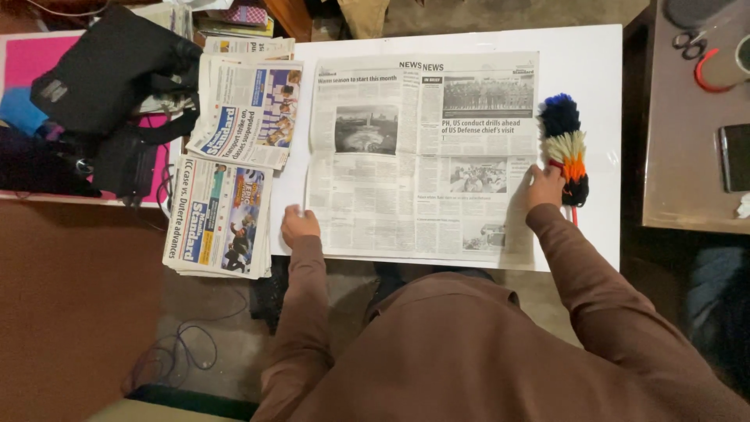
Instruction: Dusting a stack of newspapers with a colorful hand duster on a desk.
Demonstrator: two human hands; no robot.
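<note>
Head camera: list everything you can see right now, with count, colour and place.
open newspaper: one, black-and-white print, spread flat on the table
white table: one, centre
folded newspapers: two stacks, colour front pages, left of the open one
duster: one, blue, cream, orange and black, by the table's right edge
black bag: one, upper left, on a pink surface
scissors: one pair, top right on the grey side table
phone: one, dark, same side table
left hand: on the paper's lower left edge
right hand: on the paper's right edge, beside the duster

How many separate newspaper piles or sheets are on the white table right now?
3: an open broadsheet newspaper spread at centre under both hands, a folded newspaper stack at upper left, and another folded stack below it. More papers behind may be hidden.
</note>
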